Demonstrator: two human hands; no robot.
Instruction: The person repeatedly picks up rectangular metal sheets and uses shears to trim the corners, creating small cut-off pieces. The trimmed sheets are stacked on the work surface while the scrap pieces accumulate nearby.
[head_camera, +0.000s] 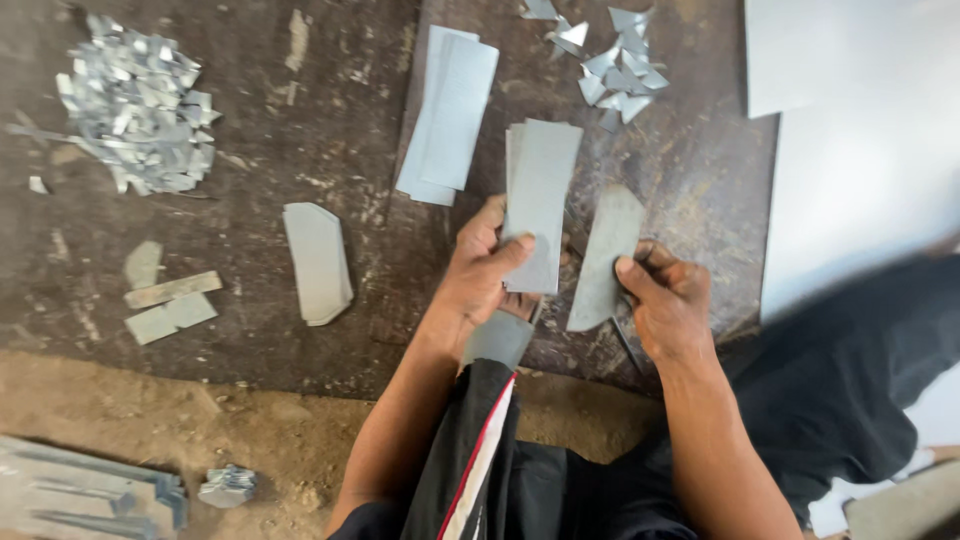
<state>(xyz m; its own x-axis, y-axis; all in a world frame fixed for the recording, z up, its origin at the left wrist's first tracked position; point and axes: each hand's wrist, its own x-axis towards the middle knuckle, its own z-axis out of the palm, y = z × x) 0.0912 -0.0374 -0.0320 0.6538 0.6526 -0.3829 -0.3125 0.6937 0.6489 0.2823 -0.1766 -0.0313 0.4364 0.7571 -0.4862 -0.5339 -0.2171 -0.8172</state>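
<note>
My left hand (482, 272) grips a stack of grey rectangular metal strips (540, 195), thumb pressed on the top strip. My right hand (665, 298) pinches a single grey strip with a cut, pointed end (603, 258), just right of the stack. A thin dark tool (628, 345) shows under my right hand; I cannot tell what it is. Both hands hover over a dark, rusty metal plate (690, 160) on the ground.
A second pile of strips (448, 112) lies at the back. One trimmed piece (318, 262) rests to the left. Offcut heaps sit at far left (135, 100) and top centre (612, 70). A pale sheet (860, 120) lies right; small pieces (168, 305) and metal bars (80, 490) lie lower left.
</note>
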